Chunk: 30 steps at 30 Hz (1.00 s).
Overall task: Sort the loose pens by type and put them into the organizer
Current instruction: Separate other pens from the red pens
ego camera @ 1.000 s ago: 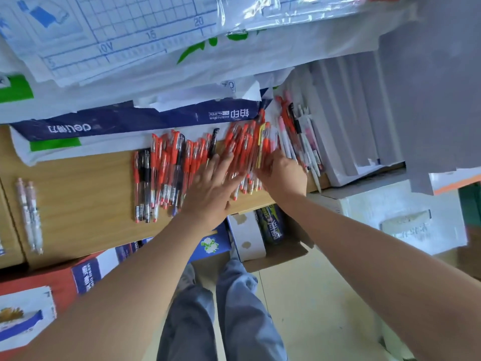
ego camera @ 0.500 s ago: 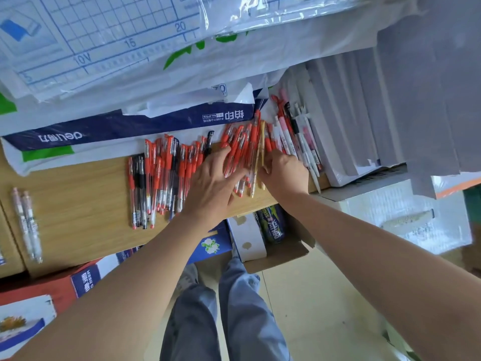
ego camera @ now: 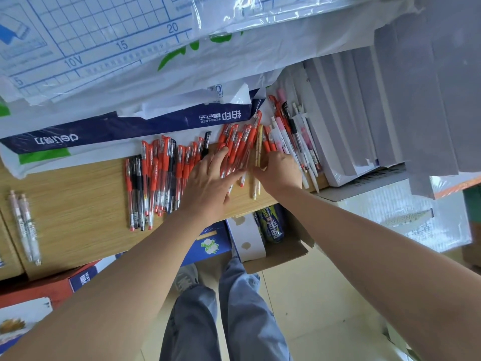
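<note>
— Where are the pens?
— Loose on the table; a red bunch lies fanned between the two hands; a yellow pen lies along its right side.
— And the hands?
— The left hand rests flat on the near ends of the red bunch, grip wide, fingers spread, holding nothing; the right hand sits just right of the yellow pen with its fingers tucked under; whether its grip holds a pen I cannot tell.
— What lies around them?
— Left of the left hand, a row of red and black pens lies side by side; right of the right hand, white and pink pens lie beside grey folders; two pale pens lie well apart at the far left; a blue pack of paper lies behind the row; below the table edge, a box holds a can.
</note>
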Available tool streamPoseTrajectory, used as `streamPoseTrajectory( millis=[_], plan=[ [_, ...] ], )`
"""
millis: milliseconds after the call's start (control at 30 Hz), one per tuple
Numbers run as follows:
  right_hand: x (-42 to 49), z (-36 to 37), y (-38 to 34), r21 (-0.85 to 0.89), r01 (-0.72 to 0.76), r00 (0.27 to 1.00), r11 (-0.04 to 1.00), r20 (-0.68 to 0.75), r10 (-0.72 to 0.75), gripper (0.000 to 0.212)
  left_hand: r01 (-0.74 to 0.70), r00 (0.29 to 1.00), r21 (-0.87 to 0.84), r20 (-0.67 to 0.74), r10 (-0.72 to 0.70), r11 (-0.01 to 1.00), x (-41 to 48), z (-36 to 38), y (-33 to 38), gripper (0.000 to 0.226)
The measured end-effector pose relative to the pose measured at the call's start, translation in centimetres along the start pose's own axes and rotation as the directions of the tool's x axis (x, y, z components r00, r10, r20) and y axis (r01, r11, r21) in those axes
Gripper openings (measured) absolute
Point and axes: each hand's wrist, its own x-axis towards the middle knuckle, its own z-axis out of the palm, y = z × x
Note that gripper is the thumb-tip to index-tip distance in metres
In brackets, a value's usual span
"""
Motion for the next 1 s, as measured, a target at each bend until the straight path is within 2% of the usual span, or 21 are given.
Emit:
streamPoseTrajectory(
  millis=[167,267,333,400,433,467,500,567,600,633,767,933,1000],
  plan=[
    [-0.2,0.1,0.2,-0.017,-0.005,1.000,1.000,0.005,0.005,0.044,0.013,1.000,-0.041,-0.020,-0.014,0.999,0.1,-0.2,0.1,0.064],
    [-0.4,-0.6,0.8,0.148,0.020,0.998,0.989,0.054,-0.028,0.026,0.040,0.996,-0.136,-0.075,-0.051,0.990,0.2,-0.7,0.6,0.051],
    [-1.0,-1.6,1.3,0.264,0.059,0.992,0.963,0.096,-0.088,0.017,0.079,0.978,-0.186,-0.174,-0.112,0.979,0.6,-1.2,1.0,0.036],
    [-1.8,-2.7,1.6,0.342,0.103,0.978,0.934,0.139,-0.158,0.020,0.112,0.960,-0.204,-0.230,-0.159,0.972,1.5,-1.5,1.7,0.025],
    [-2.2,-3.1,1.7,0.349,0.134,0.966,0.928,0.162,-0.201,0.021,0.119,0.961,-0.245,-0.214,-0.173,0.962,2.1,-1.7,2.1,0.026],
    [-2.4,-3.3,1.7,0.338,0.179,0.951,0.924,0.182,-0.250,0.019,0.124,0.969,-0.348,-0.158,-0.189,0.929,2.7,-1.9,2.7,0.033],
    [-2.6,-3.4,1.7,0.316,0.227,0.932,0.921,0.205,-0.300,0.014,0.148,0.974,-0.510,-0.072,-0.214,0.847,3.2,-2.3,3.3,0.039],
    [-2.7,-3.4,1.8,0.299,0.280,0.895,0.912,0.262,-0.360,0.005,0.246,0.956,-0.756,0.087,-0.279,0.607,3.9,-3.2,4.3,0.038],
    [-2.7,-3.4,1.9,0.311,0.284,0.885,0.907,0.279,-0.373,0.010,0.295,0.940,-0.792,0.141,-0.310,0.534,4.2,-3.5,4.6,0.033],
    [-2.7,-3.3,1.9,0.322,0.286,0.879,0.902,0.287,-0.381,0.013,0.331,0.925,-0.796,0.167,-0.341,0.507,4.4,-3.5,4.7,0.030],
    [-2.7,-3.0,1.9,0.388,0.274,0.885,0.880,0.256,-0.388,0.017,0.408,0.885,-0.792,0.221,-0.409,0.454,3.9,-3.2,4.2,0.036],
    [-2.9,-2.8,-0.1,0.399,0.286,0.878,0.871,0.255,-0.405,0.023,0.374,0.890,-0.879,0.251,-0.380,0.296,1.9,-4.0,2.5,0.032],
    [-3.2,-2.9,-1.6,0.401,0.289,0.866,0.869,0.276,-0.416,0.024,0.338,0.885,-0.920,0.239,-0.399,0.198,0.7,-4.6,1.5,0.026]
  ],
)
